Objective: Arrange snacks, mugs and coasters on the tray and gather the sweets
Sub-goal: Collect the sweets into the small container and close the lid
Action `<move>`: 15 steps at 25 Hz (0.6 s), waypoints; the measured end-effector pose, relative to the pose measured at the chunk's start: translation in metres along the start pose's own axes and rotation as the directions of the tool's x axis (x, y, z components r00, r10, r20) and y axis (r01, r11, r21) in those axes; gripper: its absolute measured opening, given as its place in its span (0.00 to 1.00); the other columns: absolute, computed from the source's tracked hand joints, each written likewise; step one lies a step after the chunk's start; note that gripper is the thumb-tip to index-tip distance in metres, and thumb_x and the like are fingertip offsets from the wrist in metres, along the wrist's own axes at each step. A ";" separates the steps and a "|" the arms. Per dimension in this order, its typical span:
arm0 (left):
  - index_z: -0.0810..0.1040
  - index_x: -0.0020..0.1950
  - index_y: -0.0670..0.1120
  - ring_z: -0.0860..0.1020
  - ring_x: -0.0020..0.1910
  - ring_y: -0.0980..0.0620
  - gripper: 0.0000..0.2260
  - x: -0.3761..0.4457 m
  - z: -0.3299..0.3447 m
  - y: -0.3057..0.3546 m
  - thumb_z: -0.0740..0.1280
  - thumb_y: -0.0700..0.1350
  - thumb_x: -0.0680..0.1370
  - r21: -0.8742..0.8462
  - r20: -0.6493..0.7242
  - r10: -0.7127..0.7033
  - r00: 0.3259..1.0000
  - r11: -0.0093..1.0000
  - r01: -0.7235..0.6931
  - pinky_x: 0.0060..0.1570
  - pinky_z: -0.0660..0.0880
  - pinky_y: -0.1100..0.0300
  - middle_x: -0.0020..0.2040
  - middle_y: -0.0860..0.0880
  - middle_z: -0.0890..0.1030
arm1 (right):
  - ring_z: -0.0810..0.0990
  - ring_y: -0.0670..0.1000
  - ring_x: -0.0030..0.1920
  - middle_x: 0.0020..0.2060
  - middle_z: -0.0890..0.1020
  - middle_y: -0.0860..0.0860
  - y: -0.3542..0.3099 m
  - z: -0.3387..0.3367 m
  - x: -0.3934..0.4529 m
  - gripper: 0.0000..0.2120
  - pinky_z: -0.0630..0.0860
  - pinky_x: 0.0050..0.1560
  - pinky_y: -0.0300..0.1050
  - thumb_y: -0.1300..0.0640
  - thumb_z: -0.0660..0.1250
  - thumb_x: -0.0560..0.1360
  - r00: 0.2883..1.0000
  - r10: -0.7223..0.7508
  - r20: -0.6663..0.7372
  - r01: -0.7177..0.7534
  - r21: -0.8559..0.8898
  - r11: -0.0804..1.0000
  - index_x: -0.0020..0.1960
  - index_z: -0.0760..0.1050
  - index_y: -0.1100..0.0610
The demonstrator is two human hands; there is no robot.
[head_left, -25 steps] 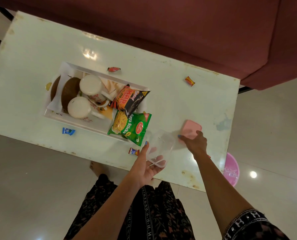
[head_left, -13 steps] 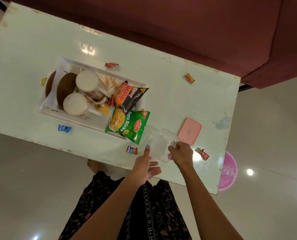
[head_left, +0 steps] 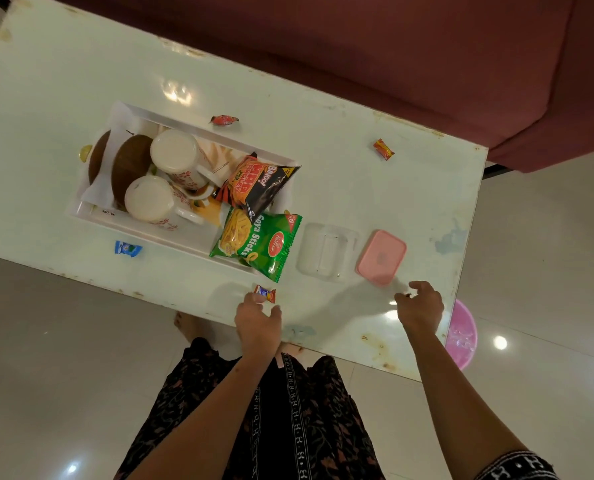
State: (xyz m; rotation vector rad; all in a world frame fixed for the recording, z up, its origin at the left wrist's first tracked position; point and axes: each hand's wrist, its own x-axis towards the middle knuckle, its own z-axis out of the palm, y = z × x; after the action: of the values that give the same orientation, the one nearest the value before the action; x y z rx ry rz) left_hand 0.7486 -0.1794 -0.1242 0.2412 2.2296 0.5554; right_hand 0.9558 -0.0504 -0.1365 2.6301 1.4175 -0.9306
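A white tray point(head_left: 139, 227) on the table holds two upturned floral mugs point(head_left: 174, 155) point(head_left: 148, 199), brown coasters point(head_left: 131, 168), a Bingo pack point(head_left: 261, 185) and a green Soya Sticks pack point(head_left: 257, 244). To its right stand a clear container point(head_left: 326, 252) and its pink lid point(head_left: 381, 257). My left hand point(head_left: 257, 322) touches a red-and-blue sweet point(head_left: 265, 293) at the near edge with its fingertips, thumb apart. My right hand point(head_left: 422, 304) is pinched over a red sweet, mostly hidden. Loose sweets: red point(head_left: 223, 119), orange point(head_left: 384, 149), blue point(head_left: 127, 248).
A yellow sweet point(head_left: 85, 152) peeks out left of the tray. A maroon sofa point(head_left: 392, 46) runs along the table's far side. A pink tub point(head_left: 462, 336) stands on the floor by the table's right corner. My feet and patterned skirt are below the near edge.
The clear container now stands on the table beside the pink lid, free of both hands. My right hand moved right onto the red sweet. My left hand moved left to the red-and-blue sweet.
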 end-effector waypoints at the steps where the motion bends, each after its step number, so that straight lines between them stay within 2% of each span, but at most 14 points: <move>1: 0.73 0.56 0.39 0.76 0.51 0.44 0.16 0.005 0.001 0.001 0.71 0.41 0.71 -0.022 -0.012 -0.025 1.000 0.999 0.024 0.49 0.71 0.55 0.54 0.38 0.77 | 0.78 0.61 0.55 0.59 0.76 0.60 0.008 0.003 0.003 0.20 0.74 0.48 0.49 0.62 0.70 0.70 1.000 0.005 0.008 -0.005 -0.009 1.000 0.62 0.74 0.58; 4: 0.72 0.59 0.39 0.72 0.48 0.47 0.22 0.018 0.006 0.001 0.74 0.43 0.68 -0.087 -0.036 -0.115 0.993 0.990 0.111 0.48 0.69 0.57 0.57 0.37 0.74 | 0.76 0.62 0.55 0.57 0.75 0.60 0.032 0.017 -0.002 0.19 0.74 0.51 0.50 0.59 0.73 0.69 0.996 -0.075 0.046 0.078 -0.071 0.994 0.59 0.75 0.58; 7: 0.72 0.58 0.39 0.69 0.45 0.50 0.23 0.025 0.012 -0.002 0.75 0.45 0.68 -0.093 -0.060 -0.105 0.993 0.991 0.099 0.46 0.67 0.58 0.57 0.38 0.73 | 0.76 0.61 0.54 0.56 0.74 0.59 0.045 0.036 -0.021 0.11 0.75 0.51 0.49 0.62 0.72 0.70 0.979 -0.198 0.053 0.203 -0.105 0.974 0.53 0.78 0.59; 9: 0.72 0.56 0.38 0.72 0.45 0.49 0.21 0.029 0.015 -0.006 0.75 0.44 0.68 -0.107 -0.077 -0.095 0.992 0.990 0.087 0.45 0.67 0.58 0.55 0.40 0.75 | 0.73 0.59 0.55 0.55 0.74 0.58 0.046 0.047 -0.040 0.08 0.72 0.50 0.45 0.65 0.68 0.72 0.963 -0.258 0.082 0.265 -0.102 0.959 0.51 0.79 0.61; 11: 0.73 0.53 0.38 0.77 0.47 0.46 0.17 0.032 0.020 -0.012 0.73 0.41 0.69 -0.120 -0.097 -0.064 0.993 0.991 0.052 0.45 0.69 0.58 0.52 0.39 0.79 | 0.72 0.57 0.55 0.55 0.74 0.57 0.043 0.060 -0.061 0.09 0.67 0.50 0.40 0.67 0.65 0.72 0.941 -0.318 0.119 0.330 -0.104 0.938 0.51 0.80 0.63; 13: 0.74 0.50 0.38 0.80 0.47 0.42 0.12 0.035 0.026 -0.022 0.72 0.39 0.70 -0.125 -0.121 -0.017 0.993 0.992 0.002 0.44 0.70 0.58 0.48 0.39 0.81 | 0.73 0.53 0.54 0.53 0.75 0.54 0.042 0.073 -0.081 0.09 0.67 0.49 0.38 0.66 0.65 0.73 0.899 -0.411 0.150 0.427 -0.089 0.900 0.51 0.80 0.62; 15: 0.76 0.48 0.38 0.80 0.44 0.44 0.09 0.037 0.029 -0.029 0.71 0.39 0.71 -0.094 -0.113 0.060 0.992 0.993 -0.071 0.42 0.70 0.60 0.45 0.40 0.81 | 0.74 0.51 0.51 0.51 0.78 0.53 0.041 0.086 -0.093 0.09 0.69 0.47 0.38 0.64 0.65 0.73 0.866 -0.473 0.163 0.484 -0.029 0.875 0.51 0.80 0.61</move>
State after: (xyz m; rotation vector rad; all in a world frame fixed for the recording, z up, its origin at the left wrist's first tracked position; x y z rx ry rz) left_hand 0.7467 -0.1829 -0.1795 0.2393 2.2990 0.7280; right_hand 0.9063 -0.1693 -0.1706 2.1310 2.0647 -1.0603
